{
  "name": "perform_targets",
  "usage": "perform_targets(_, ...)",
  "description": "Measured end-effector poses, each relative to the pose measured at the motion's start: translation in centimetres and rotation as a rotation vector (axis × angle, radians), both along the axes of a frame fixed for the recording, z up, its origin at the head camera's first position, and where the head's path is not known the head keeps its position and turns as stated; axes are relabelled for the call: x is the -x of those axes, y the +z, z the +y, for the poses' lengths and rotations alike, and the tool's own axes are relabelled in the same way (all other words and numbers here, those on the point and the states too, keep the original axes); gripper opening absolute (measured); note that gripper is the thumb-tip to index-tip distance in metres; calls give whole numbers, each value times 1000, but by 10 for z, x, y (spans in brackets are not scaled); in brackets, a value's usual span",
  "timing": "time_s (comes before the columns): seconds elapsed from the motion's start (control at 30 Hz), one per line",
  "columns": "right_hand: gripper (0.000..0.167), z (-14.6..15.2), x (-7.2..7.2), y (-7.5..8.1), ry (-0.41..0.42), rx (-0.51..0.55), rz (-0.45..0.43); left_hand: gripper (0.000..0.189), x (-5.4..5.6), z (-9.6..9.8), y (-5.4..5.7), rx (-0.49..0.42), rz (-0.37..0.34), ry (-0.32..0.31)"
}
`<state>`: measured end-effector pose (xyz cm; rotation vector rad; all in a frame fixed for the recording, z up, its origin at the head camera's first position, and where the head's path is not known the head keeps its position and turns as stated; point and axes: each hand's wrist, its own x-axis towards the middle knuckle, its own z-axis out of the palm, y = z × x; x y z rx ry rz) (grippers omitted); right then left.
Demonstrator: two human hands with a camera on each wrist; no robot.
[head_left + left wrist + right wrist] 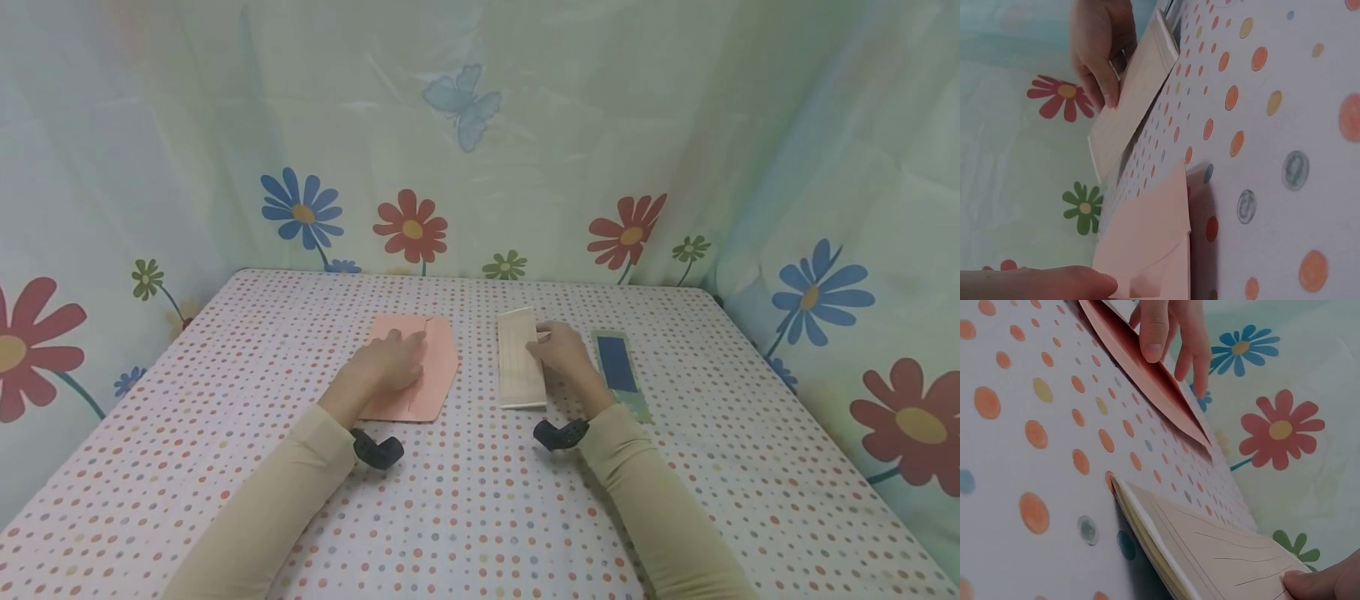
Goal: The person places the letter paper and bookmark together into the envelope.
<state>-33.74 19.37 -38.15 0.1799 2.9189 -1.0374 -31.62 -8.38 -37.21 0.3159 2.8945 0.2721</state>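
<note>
A pink paper envelope (433, 387) lies left of centre, its mouth and pointed flap side facing right. My left hand (392, 363) is over it, fingers spread and relaxed; in the left wrist view a fingertip (1100, 284) is at its cut opening. To the right, a folded sheet of cream lined letter paper (519, 367) is tilted up from the table. My right hand (564, 352) pinches its right edge, the thumb (1307, 582) on the lined face. Its other fingers are partly hidden behind the paper.
Right of my right hand lies a green-bordered card with a dark blue panel (618, 363). A dotted cloth covers the table (465, 517). Flower-printed curtains (540, 167) stand along the back and both sides. Each wrist wears a black camera mount (378, 450).
</note>
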Motion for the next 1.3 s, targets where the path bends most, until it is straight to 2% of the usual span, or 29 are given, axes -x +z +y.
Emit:
perform_targets(0.47, 53, 7, -1, 12, -24, 110, -32, 59, 0, 0, 4, 15, 2, -9)
perform_targets(0.67, 55, 26, 50, -36, -94, 200, 9, 57, 1, -1, 4, 8, -2, -8)
perform_targets(0.73, 56, 27, 56, -42, -102, 239, 18, 57, 1, -1, 5, 8, -6, -10)
perform_targets(1.0, 55, 2, 11, 8, -113, 422, -26, 56, -1, -1, 7, 1, -9, -14)
perform_targets(1.13, 55, -4, 2, 18, -94, 482, -30, 56, -1, -1, 7, 4, -8, -14)
perform_targets(1.3, 56, -11, -2, 20, -81, 596, -35, 56, 0, -1, 5, 0, -10, -13)
